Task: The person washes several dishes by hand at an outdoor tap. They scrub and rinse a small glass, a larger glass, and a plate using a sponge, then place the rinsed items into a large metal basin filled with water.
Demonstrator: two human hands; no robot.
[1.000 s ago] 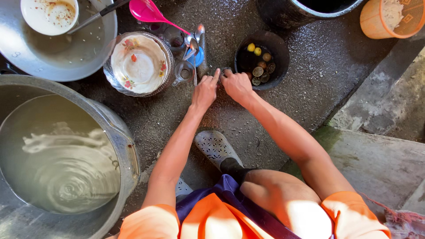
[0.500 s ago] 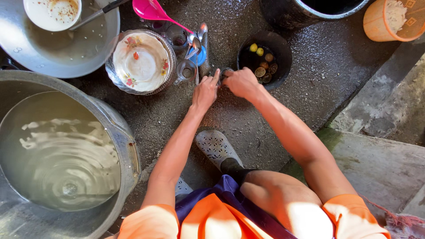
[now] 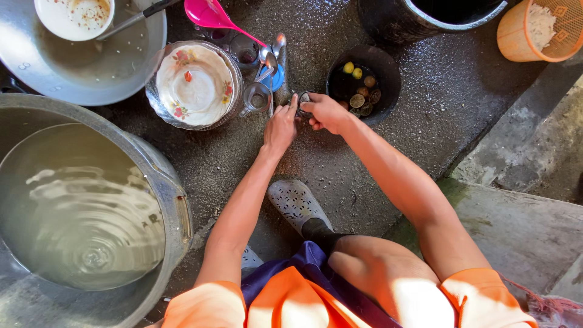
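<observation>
Fingers: on my right hand [image 3: 325, 112] they curl around a small round dark thing [image 3: 303, 99], pinching it by its edge; on my left hand [image 3: 280, 127] they lie pressed together and straight, the tips touching the same small thing from the other side.
Small round thing: held between my two hands just above the wet concrete floor [image 3: 437, 103], just beside the black bowl [image 3: 388, 67]; too small for me to tell what it is.
Black bowl: on the floor right beyond my right hand, with yellow and brown round pieces [image 3: 361, 91] lying in it.
Glass [image 3: 256, 99]: clear, standing just beside my left fingertips, next to spoons [image 3: 272, 58] and a blue item.
Flowered plate [image 3: 194, 85]: left of the glass, sitting in a clear scalloped dish.
Pink ladle [image 3: 209, 13]: at the top edge, above the plate.
Metal tray [image 3: 121, 67]: top left corner, carrying a white bowl [image 3: 73, 17] with food scraps.
Big metal basin [image 3: 173, 200]: left edge, full of cloudy rippling water.
Orange basket [image 3: 534, 30]: top right corner, well apart from my hands.
Dark bucket [image 3: 395, 21]: top edge, beyond the black bowl.
Sandal [image 3: 294, 203]: grey, perforated, on my foot between my arms.
</observation>
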